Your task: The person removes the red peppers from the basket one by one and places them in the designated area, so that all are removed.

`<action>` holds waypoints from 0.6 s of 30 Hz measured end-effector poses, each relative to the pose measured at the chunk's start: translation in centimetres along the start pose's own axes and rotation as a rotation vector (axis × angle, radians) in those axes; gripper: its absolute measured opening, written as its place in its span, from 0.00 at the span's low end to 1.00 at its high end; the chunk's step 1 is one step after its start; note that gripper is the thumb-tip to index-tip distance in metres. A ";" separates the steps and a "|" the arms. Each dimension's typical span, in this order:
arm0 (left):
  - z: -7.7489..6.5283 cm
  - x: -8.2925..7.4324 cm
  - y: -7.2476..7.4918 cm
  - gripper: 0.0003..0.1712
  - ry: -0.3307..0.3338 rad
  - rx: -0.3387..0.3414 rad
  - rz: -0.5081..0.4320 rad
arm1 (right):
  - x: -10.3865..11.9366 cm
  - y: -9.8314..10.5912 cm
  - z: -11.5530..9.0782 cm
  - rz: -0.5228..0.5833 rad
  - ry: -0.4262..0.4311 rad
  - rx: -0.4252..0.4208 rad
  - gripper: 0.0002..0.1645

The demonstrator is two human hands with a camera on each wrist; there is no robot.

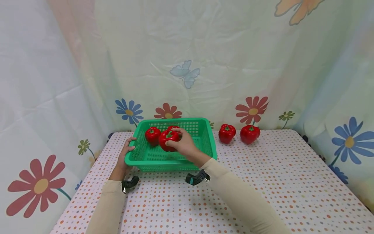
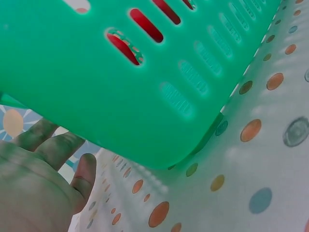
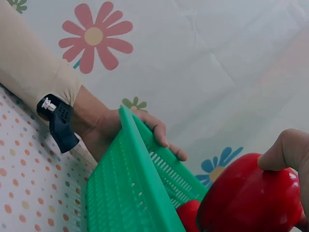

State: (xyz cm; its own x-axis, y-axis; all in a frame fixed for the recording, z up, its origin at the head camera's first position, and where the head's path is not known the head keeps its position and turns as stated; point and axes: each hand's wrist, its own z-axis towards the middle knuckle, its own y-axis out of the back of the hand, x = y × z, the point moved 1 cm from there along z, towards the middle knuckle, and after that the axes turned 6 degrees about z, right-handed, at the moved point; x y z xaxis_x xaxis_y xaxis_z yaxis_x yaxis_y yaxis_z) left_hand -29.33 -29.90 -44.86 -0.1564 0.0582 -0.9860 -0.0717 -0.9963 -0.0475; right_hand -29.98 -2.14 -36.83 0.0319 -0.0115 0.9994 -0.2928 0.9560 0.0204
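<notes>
A red bell pepper (image 1: 167,140) with a green stem is pinched between the thumb and fingers of my right hand (image 1: 187,146), above the green plastic basket (image 1: 163,165). My left hand (image 1: 126,152) holds the basket's left rim, its fingers (image 3: 157,126) hooked over the edge. Inside the basket, one red pepper (image 1: 152,136) lies at the left. Another red pepper (image 1: 173,127) behind the held one is mostly hidden. In the left wrist view, red shows through slots in the basket wall (image 2: 120,111).
Two more red bell peppers, one nearer the basket (image 1: 227,133) and one farther right (image 1: 249,134), stand on the dotted tablecloth (image 1: 163,201) near its back edge. A flowered curtain (image 1: 210,91) hangs behind and at both sides.
</notes>
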 end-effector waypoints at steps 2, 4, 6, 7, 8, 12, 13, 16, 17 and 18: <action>0.0 0.0 0.1 0.21 0.002 -0.003 0.005 | 0.2 0.6 -0.4 0.006 -0.006 0.001 0.38; -0.1 0.0 0.2 0.21 0.006 -0.007 0.009 | 0.4 1.3 -0.8 -0.007 -0.009 -0.005 0.38; -0.1 0.0 0.2 0.21 0.009 -0.015 0.011 | 0.5 2.0 -1.2 -0.027 -0.006 -0.011 0.38; -0.1 0.1 0.2 0.21 0.010 -0.018 0.012 | 0.6 2.4 -1.4 -0.038 -0.002 -0.013 0.38; -0.1 0.1 0.2 0.21 0.011 -0.019 0.013 | 0.7 2.8 -1.6 -0.047 0.000 -0.017 0.39; -0.1 0.0 0.0 0.21 0.011 -0.012 0.017 | 0.9 4.2 -2.6 -0.072 0.025 -0.029 0.40; -0.1 0.0 -0.1 0.21 0.012 -0.011 0.016 | 0.9 4.6 -2.9 -0.072 0.028 -0.029 0.40; -0.2 -0.1 -0.1 0.21 0.009 -0.007 0.010 | 0.9 5.6 -3.6 -0.077 0.044 -0.025 0.40; -0.2 -0.1 -0.1 0.21 0.007 -0.007 0.009 | 0.9 5.9 -3.8 -0.080 0.047 -0.025 0.40; -0.2 -0.1 -0.1 0.21 0.004 -0.007 0.008 | 0.9 6.2 -4.0 -0.086 0.050 -0.028 0.40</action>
State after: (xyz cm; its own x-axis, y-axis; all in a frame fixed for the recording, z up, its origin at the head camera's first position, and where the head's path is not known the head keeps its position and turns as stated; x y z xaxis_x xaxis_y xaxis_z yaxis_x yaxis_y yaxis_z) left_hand -29.12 -29.79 -44.77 -0.1532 0.0505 -0.9869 -0.0633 -0.9971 -0.0412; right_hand -27.93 4.99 -35.89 0.1032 -0.0799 0.9914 -0.2600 0.9599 0.1044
